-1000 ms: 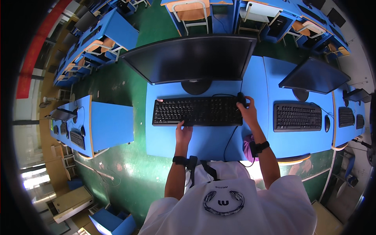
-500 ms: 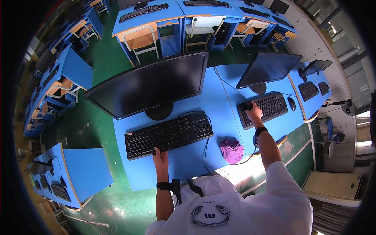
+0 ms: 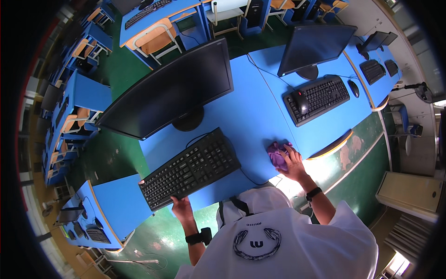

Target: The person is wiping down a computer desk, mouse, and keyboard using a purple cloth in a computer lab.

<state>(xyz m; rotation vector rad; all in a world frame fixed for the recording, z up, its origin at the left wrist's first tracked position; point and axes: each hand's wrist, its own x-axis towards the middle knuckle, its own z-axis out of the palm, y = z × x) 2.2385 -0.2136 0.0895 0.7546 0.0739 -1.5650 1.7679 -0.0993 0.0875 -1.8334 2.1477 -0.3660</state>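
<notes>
My left hand (image 3: pixel 182 209) grips a black keyboard (image 3: pixel 190 167), its thumb on the near edge and fingertips showing at the left end; the fingers between are hidden underneath. My right hand (image 3: pixel 293 166) is closed over a crumpled purple cloth (image 3: pixel 277 156) near the front edge of the blue desk (image 3: pixel 248 116). Behind the held keyboard stands a large black monitor (image 3: pixel 172 88). To the right, a black mouse (image 3: pixel 300 102) with a small red light rests on the left part of a second keyboard (image 3: pixel 320 97).
A second monitor (image 3: pixel 318 49) and another mouse (image 3: pixel 353 88) stand on the right part of the desk. Cables run across the blue top. A wooden chair back (image 3: pixel 332 144) touches the front edge. More blue desks and chairs (image 3: pixel 155 37) line the room.
My right hand has let go of the mouse on the second keyboard and come back to the purple cloth. The left hand has tilted the near keyboard, its right end swinging away from me.
</notes>
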